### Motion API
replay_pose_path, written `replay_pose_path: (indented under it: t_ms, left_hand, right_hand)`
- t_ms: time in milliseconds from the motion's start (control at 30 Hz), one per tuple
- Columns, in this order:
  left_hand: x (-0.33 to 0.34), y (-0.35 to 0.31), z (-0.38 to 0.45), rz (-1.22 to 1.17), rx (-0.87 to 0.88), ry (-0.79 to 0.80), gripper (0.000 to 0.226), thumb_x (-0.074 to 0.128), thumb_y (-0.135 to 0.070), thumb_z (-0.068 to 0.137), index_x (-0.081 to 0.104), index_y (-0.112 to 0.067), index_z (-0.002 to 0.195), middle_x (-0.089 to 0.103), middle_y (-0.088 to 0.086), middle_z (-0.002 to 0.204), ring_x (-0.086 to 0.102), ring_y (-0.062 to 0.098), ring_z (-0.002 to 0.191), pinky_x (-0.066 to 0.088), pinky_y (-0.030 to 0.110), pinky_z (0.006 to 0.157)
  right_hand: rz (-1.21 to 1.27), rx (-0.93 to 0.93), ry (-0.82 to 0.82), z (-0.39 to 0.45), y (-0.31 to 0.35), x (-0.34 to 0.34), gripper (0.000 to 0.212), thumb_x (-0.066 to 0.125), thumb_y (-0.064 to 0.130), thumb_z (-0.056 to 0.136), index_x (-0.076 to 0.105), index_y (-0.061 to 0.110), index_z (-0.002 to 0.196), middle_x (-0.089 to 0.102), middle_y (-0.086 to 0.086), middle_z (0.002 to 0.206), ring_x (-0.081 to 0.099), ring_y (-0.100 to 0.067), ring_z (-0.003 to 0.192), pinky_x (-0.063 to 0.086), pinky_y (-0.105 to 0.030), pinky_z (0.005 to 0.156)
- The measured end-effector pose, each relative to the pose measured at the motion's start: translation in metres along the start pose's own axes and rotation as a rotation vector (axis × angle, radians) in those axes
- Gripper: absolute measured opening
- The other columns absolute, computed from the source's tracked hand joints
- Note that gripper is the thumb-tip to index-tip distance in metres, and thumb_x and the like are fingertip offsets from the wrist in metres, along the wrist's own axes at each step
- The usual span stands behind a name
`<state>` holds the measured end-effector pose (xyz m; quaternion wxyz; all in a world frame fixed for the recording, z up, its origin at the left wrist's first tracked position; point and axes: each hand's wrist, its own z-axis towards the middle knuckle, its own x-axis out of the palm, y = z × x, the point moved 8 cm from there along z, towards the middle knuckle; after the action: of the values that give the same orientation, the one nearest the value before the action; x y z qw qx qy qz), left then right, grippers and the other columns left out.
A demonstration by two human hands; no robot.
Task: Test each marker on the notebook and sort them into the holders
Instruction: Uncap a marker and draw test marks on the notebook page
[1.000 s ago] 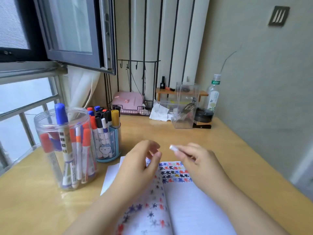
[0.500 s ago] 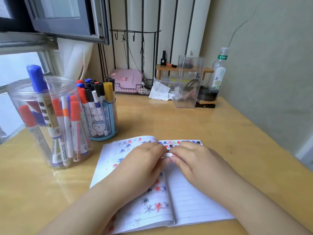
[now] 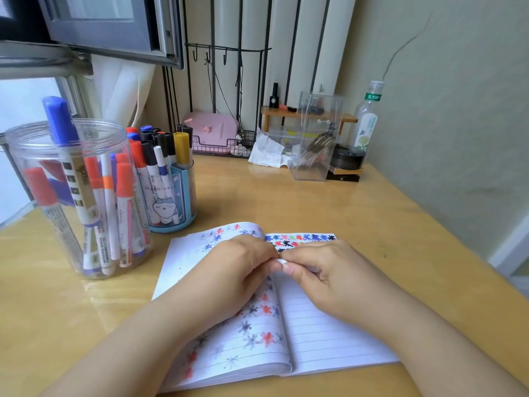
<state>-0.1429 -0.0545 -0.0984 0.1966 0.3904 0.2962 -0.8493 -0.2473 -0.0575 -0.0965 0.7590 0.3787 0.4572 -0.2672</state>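
An open lined notebook (image 3: 329,333) with coloured star scribbles lies on the wooden desk. My left hand (image 3: 229,276) and my right hand (image 3: 329,276) meet above its spine. Between their fingertips is a white marker (image 3: 282,262), only its end showing; the right hand grips the barrel, and the left fingers close on the near end. A clear round jar (image 3: 71,202) at the left holds several markers with red and blue caps. Behind it a blue cartoon holder (image 3: 171,196) holds several more, black, red, blue and yellow.
A clear rectangular box (image 3: 315,144) stands at the back of the desk beside a plastic bottle (image 3: 367,121), a black tin, crumpled tissue and a pink case in a wire basket (image 3: 214,136). A wall runs along the right, an open window frame hangs at upper left.
The hands came together from apart: a second ago the right hand held the white marker alone, the left near it. Both lowered onto the notebook as the view tilted down.
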Motion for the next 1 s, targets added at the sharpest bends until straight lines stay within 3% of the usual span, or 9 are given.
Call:
replay_pose_path:
  t_ms: [133, 200, 267, 367, 467, 667, 800, 900, 1000]
  left_hand:
    - [-0.013, 0.003, 0.001, 0.000, -0.025, -0.066, 0.029, 0.041, -0.032, 0.091, 0.057, -0.014, 0.075, 0.050, -0.009, 0.066, 0.039, 0.000, 0.064, 0.032, 0.007, 0.064]
    - [-0.021, 0.004, 0.001, -0.004, -0.046, -0.108, 0.026, 0.042, -0.033, 0.090, 0.056, -0.016, 0.076, 0.047, -0.012, 0.066, 0.038, -0.004, 0.064, 0.030, 0.002, 0.062]
    - [-0.022, 0.006, 0.000, 0.010, -0.068, -0.117, 0.028, 0.043, -0.035, 0.088, 0.059, -0.015, 0.076, 0.049, -0.012, 0.065, 0.040, -0.005, 0.063, 0.029, 0.001, 0.060]
    - [-0.014, 0.010, 0.000, 0.043, -0.097, -0.077, 0.032, 0.044, -0.042, 0.086, 0.064, -0.018, 0.080, 0.055, -0.009, 0.066, 0.042, 0.001, 0.065, 0.032, 0.006, 0.061]
    - [-0.007, 0.010, -0.002, 0.038, -0.101, -0.017, 0.036, 0.043, -0.047, 0.084, 0.067, -0.021, 0.086, 0.061, -0.008, 0.073, 0.048, 0.003, 0.073, 0.038, 0.017, 0.068]
    - [-0.001, 0.011, -0.002, 0.090, -0.120, 0.055, 0.044, 0.035, -0.053, 0.080, 0.064, -0.021, 0.079, 0.061, -0.004, 0.069, 0.048, 0.008, 0.073, 0.037, 0.022, 0.069]
    - [-0.009, 0.015, -0.004, 0.126, -0.167, -0.014, 0.047, 0.033, -0.057, 0.079, 0.065, -0.021, 0.080, 0.064, -0.005, 0.070, 0.047, 0.010, 0.077, 0.037, 0.026, 0.071]
    - [-0.007, 0.016, -0.004, 0.136, -0.201, -0.002, 0.051, 0.028, -0.061, 0.077, 0.064, -0.024, 0.085, 0.064, -0.008, 0.077, 0.051, 0.007, 0.077, 0.041, 0.024, 0.069]
    - [-0.011, 0.015, -0.004, 0.126, -0.235, -0.042, 0.039, 0.038, -0.054, 0.082, 0.063, -0.024, 0.083, 0.064, -0.010, 0.075, 0.048, 0.006, 0.071, 0.038, 0.014, 0.064]
  right_hand:
    - [0.113, 0.036, -0.012, -0.002, -0.008, -0.007, 0.023, 0.044, 0.045, 0.092, 0.058, 0.049, 0.109, 0.067, 0.008, 0.080, 0.058, -0.010, 0.073, 0.050, -0.032, 0.070]
    - [0.148, 0.106, -0.019, -0.003, -0.020, -0.013, 0.024, 0.050, 0.036, 0.095, 0.064, 0.040, 0.115, 0.070, 0.018, 0.102, 0.059, 0.006, 0.091, 0.044, -0.011, 0.082]
    - [0.110, 0.187, 0.015, -0.005, -0.029, -0.015, 0.033, 0.048, 0.029, 0.097, 0.058, 0.029, 0.128, 0.062, 0.027, 0.098, 0.052, 0.019, 0.085, 0.035, -0.001, 0.077]
    - [0.186, 0.290, 0.059, -0.011, -0.041, -0.015, 0.035, 0.042, 0.027, 0.099, 0.049, 0.033, 0.133, 0.065, 0.025, 0.091, 0.052, 0.003, 0.067, 0.040, -0.010, 0.062]
    - [0.356, 0.335, 0.055, -0.015, -0.046, -0.016, 0.039, 0.047, 0.017, 0.097, 0.041, 0.043, 0.125, 0.070, 0.021, 0.087, 0.056, 0.003, 0.071, 0.044, -0.017, 0.071]
    - [0.937, 0.406, -0.205, -0.014, -0.050, -0.025, 0.021, 0.043, -0.002, 0.096, 0.063, 0.005, 0.099, 0.073, -0.009, 0.081, 0.059, -0.011, 0.059, 0.048, -0.017, 0.056]
    - [1.350, 0.454, -0.286, -0.014, -0.059, -0.028, 0.021, 0.042, -0.004, 0.093, 0.061, 0.002, 0.100, 0.066, -0.010, 0.071, 0.054, -0.008, 0.055, 0.047, -0.016, 0.052]
    - [1.231, 0.497, -0.378, -0.016, -0.070, -0.032, 0.012, 0.049, 0.001, 0.092, 0.055, 0.010, 0.087, 0.058, -0.006, 0.059, 0.043, -0.010, 0.048, 0.038, -0.018, 0.048]
    - [1.005, 0.520, -0.364, -0.017, -0.065, -0.028, 0.014, 0.048, 0.003, 0.093, 0.050, 0.010, 0.081, 0.057, -0.006, 0.052, 0.040, -0.011, 0.041, 0.034, -0.020, 0.044]
